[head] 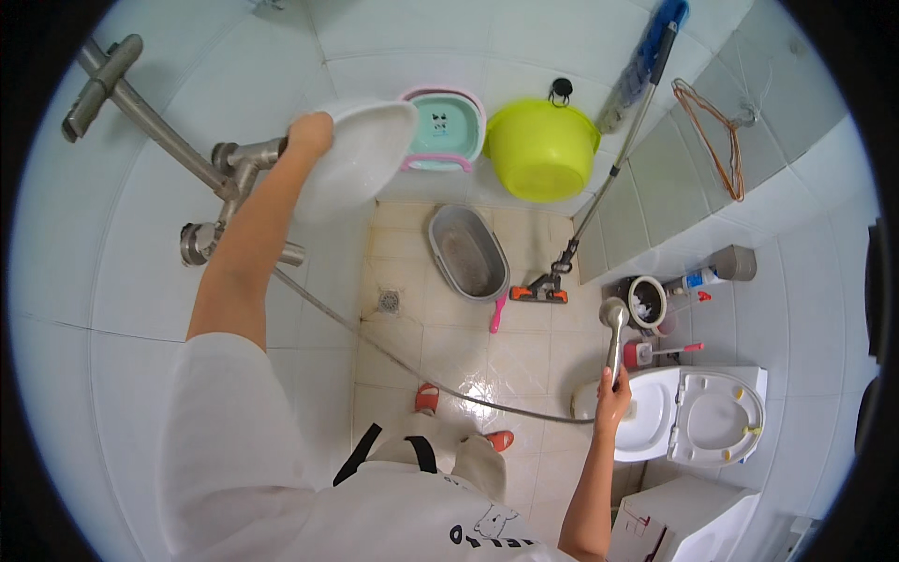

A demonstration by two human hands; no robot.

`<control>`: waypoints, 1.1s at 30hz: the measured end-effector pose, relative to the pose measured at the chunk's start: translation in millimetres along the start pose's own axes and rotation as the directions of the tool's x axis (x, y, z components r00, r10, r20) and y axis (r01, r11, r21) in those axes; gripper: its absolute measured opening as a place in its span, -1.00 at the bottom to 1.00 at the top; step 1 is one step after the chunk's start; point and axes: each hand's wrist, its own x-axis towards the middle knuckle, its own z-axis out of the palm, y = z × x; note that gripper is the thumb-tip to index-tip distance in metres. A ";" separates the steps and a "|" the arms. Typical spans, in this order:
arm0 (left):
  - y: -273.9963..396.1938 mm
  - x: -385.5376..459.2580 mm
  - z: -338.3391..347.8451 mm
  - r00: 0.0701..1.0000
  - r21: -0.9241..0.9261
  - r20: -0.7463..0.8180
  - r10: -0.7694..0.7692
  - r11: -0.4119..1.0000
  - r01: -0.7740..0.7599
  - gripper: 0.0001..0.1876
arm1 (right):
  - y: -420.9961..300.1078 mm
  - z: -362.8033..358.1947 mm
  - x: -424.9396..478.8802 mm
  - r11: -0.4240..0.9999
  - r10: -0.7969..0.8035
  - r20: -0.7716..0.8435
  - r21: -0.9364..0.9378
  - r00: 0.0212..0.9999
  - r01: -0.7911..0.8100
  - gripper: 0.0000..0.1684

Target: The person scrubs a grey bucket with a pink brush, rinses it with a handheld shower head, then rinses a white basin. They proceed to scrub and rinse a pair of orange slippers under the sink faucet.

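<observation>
My left hand (311, 133) is raised beside the wall-mounted shower mixer, with its fingers closed at the edge of a white plastic basin (372, 151). The basin is tilted up, and its lower part looks blurred. My left forearm hides part of the metal mixer valve (256, 151). On the other side, my right hand (613, 400) grips the handle of a chrome hand shower (614, 327), whose head points away from me. From that hand a metal shower hose (393, 357) curves across to the mixer. Whether water is flowing cannot be made out.
A grey tub (468, 253), a pink brush (498, 313) and a floor mop (541, 289) occupy the tiled floor, near a drain (388, 301). Green (541, 151) and turquoise (446, 126) basins hang on the wall. An open toilet (650, 414) stands at right.
</observation>
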 end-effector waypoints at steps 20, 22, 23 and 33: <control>109.0 -185.4 -82.7 0.596 0.089 -0.749 0.290 0.935 -0.343 -0.17 | -43.1 40.1 36.7 0.971 -0.225 0.134 0.118 0.965 0.210 -0.68; 134.3 -192.2 -46.8 0.675 0.040 -0.690 0.262 0.944 -0.326 -0.17 | -55.9 33.8 42.8 0.964 -0.230 0.108 0.158 0.967 0.212 -0.68; 135.7 -199.8 -28.2 0.715 0.027 -0.657 0.239 0.955 -0.295 -0.17 | -71.6 38.6 43.7 0.956 -0.245 0.111 0.193 0.963 0.221 -0.67; 103.4 -314.3 114.8 0.988 -0.358 -0.142 -0.055 0.934 0.000 -0.27 | -321.9 122.2 -31.1 0.901 -0.427 0.798 0.334 0.425 0.278 -0.53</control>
